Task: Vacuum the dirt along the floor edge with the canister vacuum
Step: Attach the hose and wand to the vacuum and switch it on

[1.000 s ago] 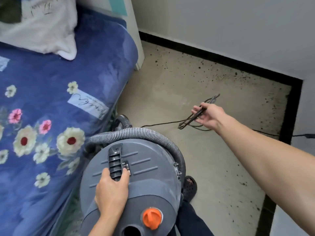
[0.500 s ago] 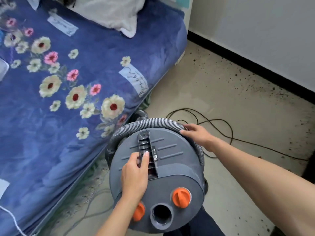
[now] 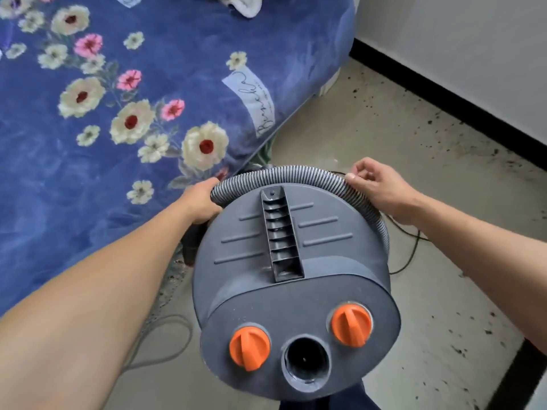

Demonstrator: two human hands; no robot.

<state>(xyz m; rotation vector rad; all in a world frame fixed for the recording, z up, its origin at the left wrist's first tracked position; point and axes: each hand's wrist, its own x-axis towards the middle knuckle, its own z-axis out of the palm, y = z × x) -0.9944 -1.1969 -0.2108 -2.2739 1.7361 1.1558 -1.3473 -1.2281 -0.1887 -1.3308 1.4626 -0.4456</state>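
Note:
The grey canister vacuum [image 3: 293, 261] stands right below me, with two orange knobs and an open round port near its front. Its ribbed grey hose [image 3: 284, 174] is wrapped around the far rim of the lid. My left hand [image 3: 198, 202] grips the hose at the left side of the canister. My right hand [image 3: 381, 187] pinches the hose at the right side. Dark dirt specks [image 3: 461, 143] lie scattered along the black skirting [image 3: 444, 108] at the wall.
A bed with a blue floral blanket [image 3: 133, 113] fills the left, close against the vacuum. A black power cord [image 3: 411, 250] loops on the floor right of the canister. A grey cable [image 3: 165, 344] lies on the floor by my left arm. Bare beige floor lies between bed and wall.
My left hand left the lid's handle and took hold of the hose on the left. My right hand slid onto the hose on the right. The view came closer to the canister.

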